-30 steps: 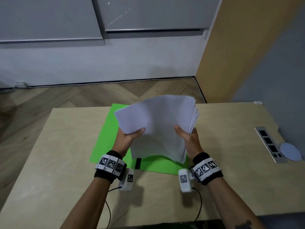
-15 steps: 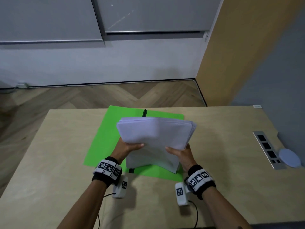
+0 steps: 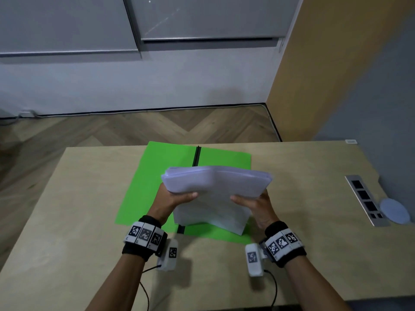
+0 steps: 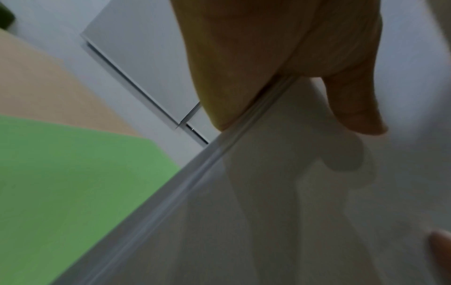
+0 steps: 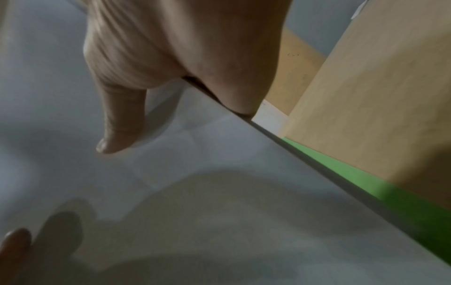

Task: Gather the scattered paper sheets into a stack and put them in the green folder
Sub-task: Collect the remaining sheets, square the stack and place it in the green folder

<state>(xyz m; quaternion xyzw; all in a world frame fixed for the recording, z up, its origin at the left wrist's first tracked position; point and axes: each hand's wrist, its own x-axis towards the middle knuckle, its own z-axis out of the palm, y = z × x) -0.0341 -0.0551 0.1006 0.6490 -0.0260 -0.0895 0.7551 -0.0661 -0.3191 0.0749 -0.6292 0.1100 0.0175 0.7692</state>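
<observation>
both hands clamped on the paper stack [image 3: 215,194], left hand [image 3: 170,202] and right hand [image 3: 258,206] each with thumb on top, fingers under. its near edge rests on the open green folder [image 3: 157,176], top curling away. beyond, the table [image 3: 78,187] stays bare. looks risky: loosen either grip and the sheets could fan out or skid past the folder's spine.

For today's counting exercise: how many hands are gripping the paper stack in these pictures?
2. The left hand grips the paper stack's left edge, the right hand its right edge, above the open green folder. Fingers behind the sheets are hidden.
</observation>
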